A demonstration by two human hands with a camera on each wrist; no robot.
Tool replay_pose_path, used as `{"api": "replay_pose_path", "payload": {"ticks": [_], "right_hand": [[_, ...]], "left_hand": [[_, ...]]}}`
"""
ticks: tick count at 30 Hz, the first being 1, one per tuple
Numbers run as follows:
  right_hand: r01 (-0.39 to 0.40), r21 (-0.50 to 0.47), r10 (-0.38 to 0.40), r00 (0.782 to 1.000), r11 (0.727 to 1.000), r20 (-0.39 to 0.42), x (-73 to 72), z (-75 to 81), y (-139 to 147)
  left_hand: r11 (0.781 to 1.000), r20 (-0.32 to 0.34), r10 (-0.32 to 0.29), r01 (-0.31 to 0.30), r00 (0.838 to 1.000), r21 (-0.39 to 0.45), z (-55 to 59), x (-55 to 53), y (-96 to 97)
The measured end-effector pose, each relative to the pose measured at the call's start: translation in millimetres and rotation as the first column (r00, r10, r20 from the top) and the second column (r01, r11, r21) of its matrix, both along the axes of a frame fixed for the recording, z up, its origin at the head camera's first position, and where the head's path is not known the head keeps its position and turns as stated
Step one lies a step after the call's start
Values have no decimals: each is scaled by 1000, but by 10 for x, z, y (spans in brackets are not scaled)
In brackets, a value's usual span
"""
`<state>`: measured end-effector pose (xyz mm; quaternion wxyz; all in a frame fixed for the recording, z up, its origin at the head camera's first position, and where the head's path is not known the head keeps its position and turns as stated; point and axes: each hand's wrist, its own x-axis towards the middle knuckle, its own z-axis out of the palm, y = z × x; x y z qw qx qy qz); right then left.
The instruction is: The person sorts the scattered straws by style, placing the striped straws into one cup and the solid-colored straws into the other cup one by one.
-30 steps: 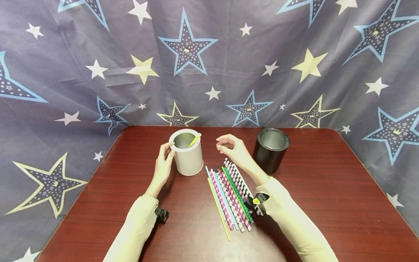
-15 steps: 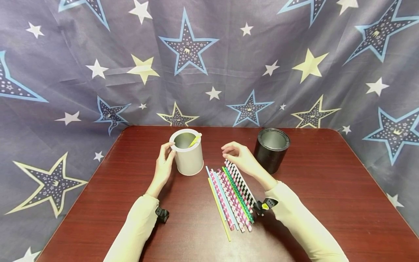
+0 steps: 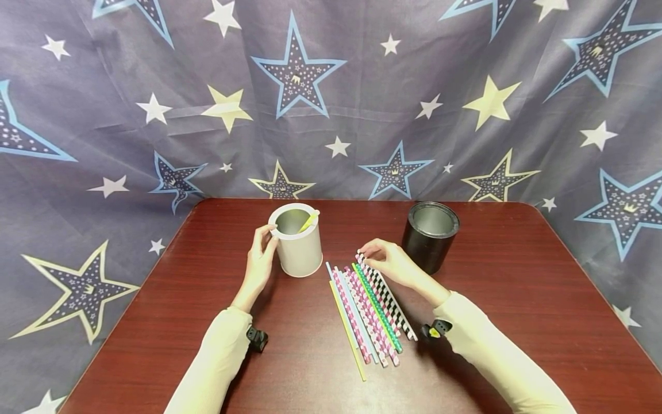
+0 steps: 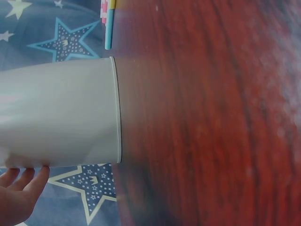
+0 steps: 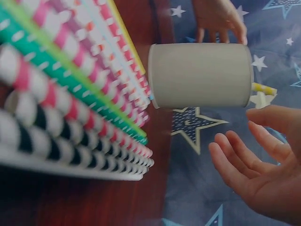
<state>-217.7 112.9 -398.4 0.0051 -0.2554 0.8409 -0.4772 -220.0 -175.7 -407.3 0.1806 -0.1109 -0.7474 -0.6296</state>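
Note:
In the head view my left hand (image 3: pixel 260 263) rests its fingertips against the left side and rim of a pale grey canister (image 3: pixel 301 257). In the left wrist view several fingers (image 4: pixel 36 184) touch the canister's side. A yellow straw (image 3: pixel 309 221) leans inside it, its tip above the rim. My right hand (image 3: pixel 391 261) hovers over the far ends of a row of patterned paper straws (image 3: pixel 364 310). The right wrist view shows its fingers loosely bent, apart from the straws and holding nothing. Two black-and-white striped straws (image 5: pixel 89 150) lie at the row's right side.
A black canister (image 3: pixel 430 238) stands just behind and right of my right hand. Everything is on a dark red wooden table (image 3: pixel 517 299). A grey star-patterned cloth (image 3: pixel 331 115) hangs behind the table's far edge.
My right hand has moved right and nearer to me, from beside the pale canister to over the far ends of the straws. The left hand stays at the canister.

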Motion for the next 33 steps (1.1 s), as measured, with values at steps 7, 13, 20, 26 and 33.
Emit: {"api": "replay_pose_path", "payload": {"ticks": [7, 13, 20, 26, 33], "right_hand": [[-7, 48, 5, 999, 999, 38, -3, -151, 110], [-23, 77, 17, 997, 997, 71, 1, -282, 187], [-34, 119, 28, 998, 992, 51, 25, -395, 252], [-33, 104, 24, 996, 994, 82, 33, -442, 285], [-35, 87, 29, 997, 996, 75, 36, -502, 303]], "left_hand": [[1000, 22, 16, -16, 1000, -13, 5, 13, 4], [1000, 16, 10, -10, 1000, -13, 9, 7, 3], [1000, 19, 9, -9, 1000, -14, 4, -3, 9], [1000, 17, 6, -5, 1000, -21, -2, -10, 7], [1000, 9, 7, -6, 1000, -30, 1, -8, 1]]}}
